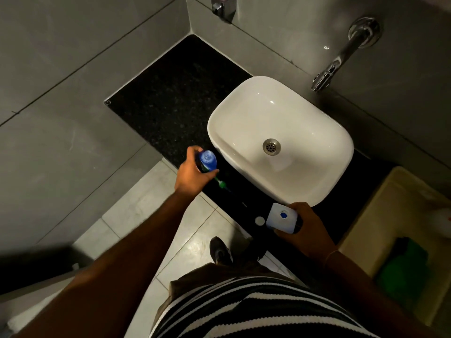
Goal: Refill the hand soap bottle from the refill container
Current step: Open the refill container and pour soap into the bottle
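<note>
Presently the left hand (192,174) is closed in a grip around a blue bottle (207,161), a smooth rounded plastic body seen from its base end. A green nozzle (221,183) projects below the grip, down toward the black bench (175,103). Markings on the blue base are too blurred to read. The right hand (308,230) is closed around a white container (280,218), squared with rounded corners, glossy, with a small blue round opening on its upper face. Just left of that grip a small white round cap (259,220) lies flat on the bench. No label or writing is legible on the container. The bench is dark, speckled stone with a matt finish. Between and beyond the two grips stands a white glazed basin (244,113), rounded-square, with a perforated metal drain (271,147) at its centre. A chrome tap (341,57) extends from the grey tiled wall beyond the right grip.
</note>
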`<state>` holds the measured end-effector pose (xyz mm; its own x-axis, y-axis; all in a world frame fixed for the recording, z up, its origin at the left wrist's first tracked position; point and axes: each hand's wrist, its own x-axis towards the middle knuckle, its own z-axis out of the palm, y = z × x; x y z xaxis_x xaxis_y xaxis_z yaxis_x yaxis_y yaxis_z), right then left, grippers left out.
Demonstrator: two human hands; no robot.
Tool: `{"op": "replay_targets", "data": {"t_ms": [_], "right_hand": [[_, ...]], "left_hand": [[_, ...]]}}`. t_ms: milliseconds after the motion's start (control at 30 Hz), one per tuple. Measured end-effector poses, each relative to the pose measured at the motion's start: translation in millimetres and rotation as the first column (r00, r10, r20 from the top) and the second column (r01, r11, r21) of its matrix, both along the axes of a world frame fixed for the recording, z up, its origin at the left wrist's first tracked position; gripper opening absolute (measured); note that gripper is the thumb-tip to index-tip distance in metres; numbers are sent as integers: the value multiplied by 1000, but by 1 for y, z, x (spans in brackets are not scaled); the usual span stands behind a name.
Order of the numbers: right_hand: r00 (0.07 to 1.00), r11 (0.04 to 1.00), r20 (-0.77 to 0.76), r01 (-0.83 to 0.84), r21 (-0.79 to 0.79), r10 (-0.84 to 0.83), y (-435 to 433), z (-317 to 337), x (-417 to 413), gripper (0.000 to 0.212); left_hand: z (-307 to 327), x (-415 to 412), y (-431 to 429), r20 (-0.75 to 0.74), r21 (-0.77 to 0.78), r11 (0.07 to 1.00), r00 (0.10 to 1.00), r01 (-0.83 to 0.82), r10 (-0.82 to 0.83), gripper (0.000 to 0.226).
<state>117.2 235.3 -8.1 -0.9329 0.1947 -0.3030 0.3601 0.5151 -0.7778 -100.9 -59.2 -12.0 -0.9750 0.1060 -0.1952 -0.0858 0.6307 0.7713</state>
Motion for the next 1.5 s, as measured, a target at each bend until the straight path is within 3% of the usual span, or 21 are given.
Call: {"op": "replay_targets", "data": {"t_ms": [233,600,900,1200,1500], "right_hand": [[999,999,22,30,42,-31,1,-13,7,56],[976,974,120,194,-114,-180,-9,-41,19,58],[952,945,100,301,-131,-289,-15,-43,22,61],[951,940,167,288,-181,-259,-13,-55,21,64],[966,953,161,234,-194,-205,-7,-57,20,89]], "left_hand": [[-12,-25,-3,51,-22,999,998,-39,40,78],[-25,-34,3,124,-38,999,992,-1,6,78],[-22,-31,6,174,-16,1000,985,-15,17,75],[-20,-20,1,189,-76,997,982,32,-17,75],[-18,-22,1,207,-69,996,978,48,-33,74]]}}
